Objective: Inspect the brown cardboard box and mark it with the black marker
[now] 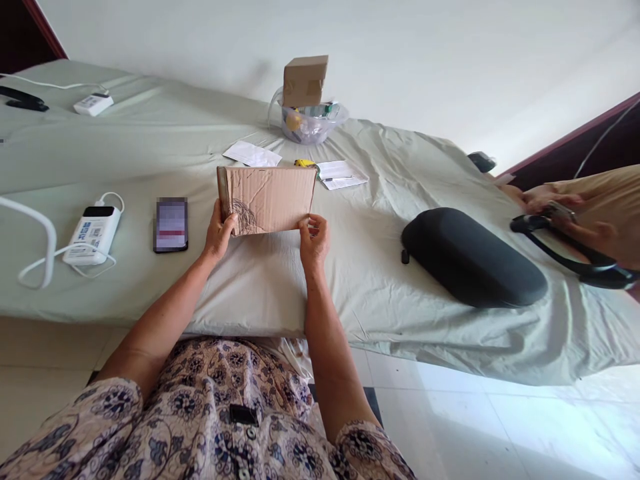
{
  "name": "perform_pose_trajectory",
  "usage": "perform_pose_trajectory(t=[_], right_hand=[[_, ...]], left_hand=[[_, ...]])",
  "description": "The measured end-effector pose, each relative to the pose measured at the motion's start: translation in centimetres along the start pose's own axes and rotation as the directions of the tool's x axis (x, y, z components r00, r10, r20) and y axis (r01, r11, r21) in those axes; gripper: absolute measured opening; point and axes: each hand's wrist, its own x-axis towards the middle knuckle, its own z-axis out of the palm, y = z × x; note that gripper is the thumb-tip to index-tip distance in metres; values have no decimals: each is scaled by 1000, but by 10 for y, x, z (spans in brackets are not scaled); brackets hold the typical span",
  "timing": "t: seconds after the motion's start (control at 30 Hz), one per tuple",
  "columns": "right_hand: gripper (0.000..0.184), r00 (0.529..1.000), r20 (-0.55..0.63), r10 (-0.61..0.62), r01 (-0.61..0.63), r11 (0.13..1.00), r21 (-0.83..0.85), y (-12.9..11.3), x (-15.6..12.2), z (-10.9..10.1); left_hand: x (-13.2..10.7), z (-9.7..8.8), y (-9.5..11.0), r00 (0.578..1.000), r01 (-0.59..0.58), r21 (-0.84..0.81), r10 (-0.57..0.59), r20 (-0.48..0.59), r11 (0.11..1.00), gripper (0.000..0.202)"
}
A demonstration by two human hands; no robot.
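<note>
A flat brown cardboard box (275, 200), with dark scribbled lines at its lower left, is held tilted above the green bedsheet. My left hand (220, 233) grips its lower left corner, thumb on the front face. At the lower right corner, my right hand (315, 243) pinches the edge between thumb and curled fingers. Just behind the box lie a white paper (253, 154), a yellow item (306, 163) partly hidden by it, and a sheet with a pen (339, 179) on it. Left of my left hand is a phone (171, 225) with a blurred screen.
At the back, a clear plastic basket (305, 130) holds small items and a cardboard box (305, 81). White power banks or adapters with cables (93, 233) lie left. A black hard case (473, 257) and black headband (575, 257) lie right, near another person's hands (560, 207).
</note>
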Motion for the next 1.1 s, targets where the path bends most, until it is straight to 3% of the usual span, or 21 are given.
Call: perform_pose_trajectory(t=[0.13,0.33,0.5,0.67,0.8,0.97,1.1], right_hand=[[28,997,-27,75,-73,995,62,-1,2,-2],[48,994,-101,31,-21,995,101,5,8,-9],[56,975,-140,173,-127,949,287,10,17,-18],[56,952,-86,292,-226,868,442,8,21,-21],[54,972,-56,230,-186,888,421,3,16,-19],[53,998,44,52,-63,954,295,-3,7,-14],[56,993,119,-18,-24,940,340,-8,4,-11]], left_hand=[[1,0,1,999,27,-45,-25,37,999,80],[3,-3,-7,989,45,-32,-40,146,998,97],[-1,-9,1,967,-70,69,51,248,995,104],[-2,-12,5,941,-141,73,111,321,987,107],[-1,-10,1,956,-126,28,114,271,992,94],[5,-9,-2,988,-95,-65,102,120,993,83],[9,-9,-5,996,-87,-91,86,-5,992,81]])
